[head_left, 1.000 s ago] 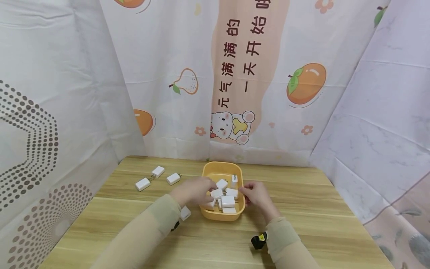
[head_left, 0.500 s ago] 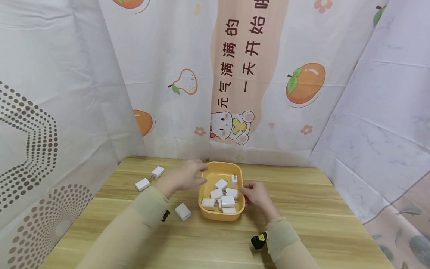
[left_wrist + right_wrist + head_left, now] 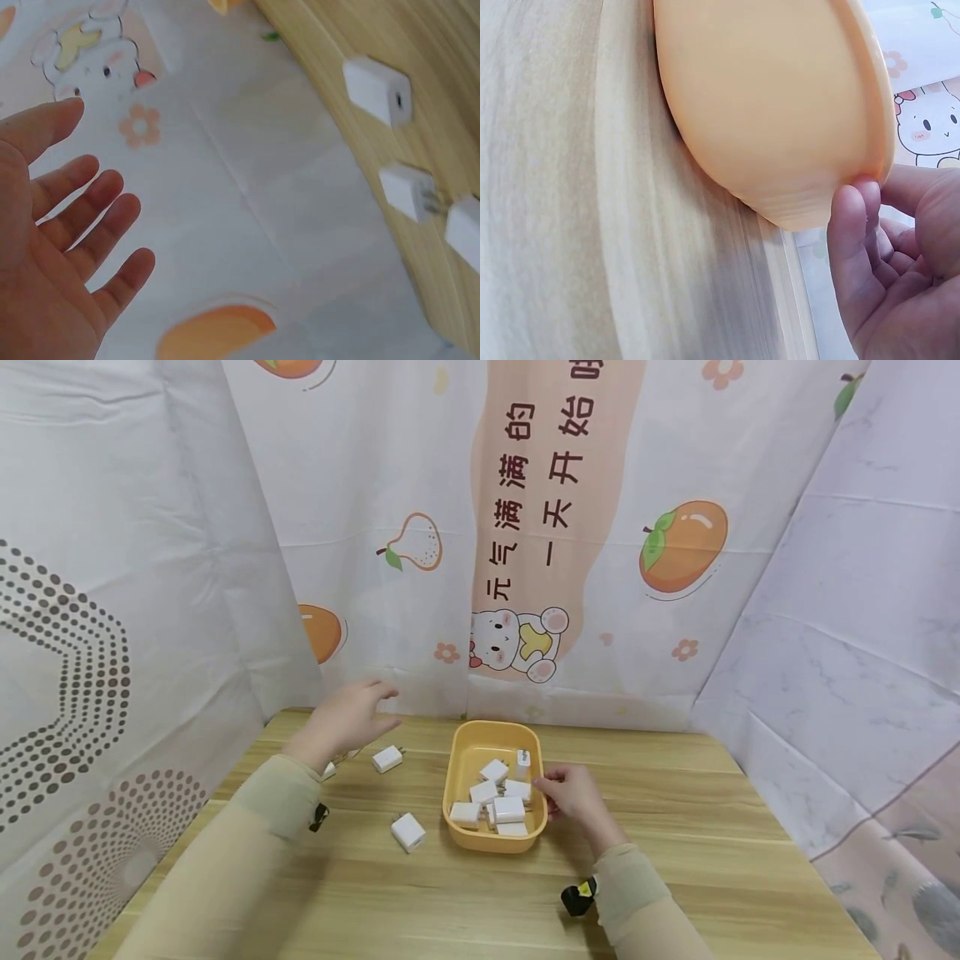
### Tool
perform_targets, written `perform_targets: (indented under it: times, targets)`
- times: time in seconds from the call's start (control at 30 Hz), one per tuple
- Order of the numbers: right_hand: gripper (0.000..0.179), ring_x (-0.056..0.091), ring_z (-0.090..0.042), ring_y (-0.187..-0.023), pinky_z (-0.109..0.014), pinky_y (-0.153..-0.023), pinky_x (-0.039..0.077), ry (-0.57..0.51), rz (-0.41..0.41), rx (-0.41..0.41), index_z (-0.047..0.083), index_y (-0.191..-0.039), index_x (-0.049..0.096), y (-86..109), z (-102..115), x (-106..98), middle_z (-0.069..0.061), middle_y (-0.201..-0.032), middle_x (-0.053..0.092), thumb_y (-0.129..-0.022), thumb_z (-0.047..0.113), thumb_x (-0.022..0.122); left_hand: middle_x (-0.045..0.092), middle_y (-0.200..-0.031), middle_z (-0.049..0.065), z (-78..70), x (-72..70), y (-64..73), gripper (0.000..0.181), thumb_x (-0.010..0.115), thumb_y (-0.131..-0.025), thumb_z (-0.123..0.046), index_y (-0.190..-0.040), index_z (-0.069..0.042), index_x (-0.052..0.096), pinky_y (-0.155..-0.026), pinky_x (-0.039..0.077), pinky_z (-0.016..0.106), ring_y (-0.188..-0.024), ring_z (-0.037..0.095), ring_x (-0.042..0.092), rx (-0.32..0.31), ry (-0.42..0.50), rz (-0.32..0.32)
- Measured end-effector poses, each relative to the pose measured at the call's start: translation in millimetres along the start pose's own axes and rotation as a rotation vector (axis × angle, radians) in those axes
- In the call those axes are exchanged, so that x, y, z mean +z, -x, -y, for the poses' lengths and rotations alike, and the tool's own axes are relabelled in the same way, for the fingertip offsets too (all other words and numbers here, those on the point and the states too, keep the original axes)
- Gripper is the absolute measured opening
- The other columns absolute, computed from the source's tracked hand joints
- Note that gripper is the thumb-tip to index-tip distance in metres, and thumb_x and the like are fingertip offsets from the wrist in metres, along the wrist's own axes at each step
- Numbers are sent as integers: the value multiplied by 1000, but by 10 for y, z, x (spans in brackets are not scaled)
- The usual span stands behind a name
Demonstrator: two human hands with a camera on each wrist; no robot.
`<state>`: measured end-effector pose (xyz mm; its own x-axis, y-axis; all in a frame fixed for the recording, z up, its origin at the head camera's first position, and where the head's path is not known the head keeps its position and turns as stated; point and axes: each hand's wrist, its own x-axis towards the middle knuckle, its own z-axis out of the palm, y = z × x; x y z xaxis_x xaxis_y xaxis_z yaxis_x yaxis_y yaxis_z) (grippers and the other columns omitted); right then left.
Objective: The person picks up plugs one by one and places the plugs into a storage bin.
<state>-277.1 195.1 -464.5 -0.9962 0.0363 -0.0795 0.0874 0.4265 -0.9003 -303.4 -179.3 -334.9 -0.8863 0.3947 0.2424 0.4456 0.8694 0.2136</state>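
My left hand point(image 3: 348, 718) hovers at the back left of the table, its fingers apart and holding nothing. In the left wrist view the same hand point(image 3: 82, 225) faces the curtain, palm showing. Below and beside it lie white plug chargers; one charger point(image 3: 387, 758) is in plain sight, while another point(image 3: 328, 771) is partly hidden by the hand. Nearer the front lies a further charger point(image 3: 408, 832). A yellow-orange plastic basket point(image 3: 491, 842) holds several white chargers point(image 3: 509, 810). My right hand point(image 3: 576, 797) pinches the basket's right rim between thumb and fingers, seen also on the basket wall point(image 3: 772, 97).
Wood-grain table point(image 3: 480, 910) carries everything. A printed curtain point(image 3: 405, 693) hangs along its back edge, with pale curtains at both sides. A black wrist device point(image 3: 577, 897) sits by the right sleeve, and another point(image 3: 318, 817) by the left.
My left hand has come out of the basket and moved left and back, above the loose chargers. A charger lies in the basket's front left where the hand was. My right hand stays put.
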Motion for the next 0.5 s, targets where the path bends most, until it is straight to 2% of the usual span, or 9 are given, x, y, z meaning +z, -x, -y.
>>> perform_targets:
  times: [0.23, 0.5]
  targets:
    - [15, 59, -17, -52, -33, -49, 55, 2, 4, 4, -3, -95, 73, -9, -5, -11, -9, -64, 61, -96, 11, 70, 61, -137, 15, 317, -18, 88, 51, 71, -95, -34, -136, -5, 62, -104, 44, 55, -126, 38, 56, -75, -17, 4]
    - [14, 57, -16, -49, -31, -46, 54, 2, 7, -8, -2, -92, 72, -11, 2, -13, -8, -62, 60, -95, 11, 71, 61, -131, 23, 629, -59, 190, 54, 70, -96, -29, -139, 1, 57, -102, 42, 60, -123, 44, 55, -130, 28, 8]
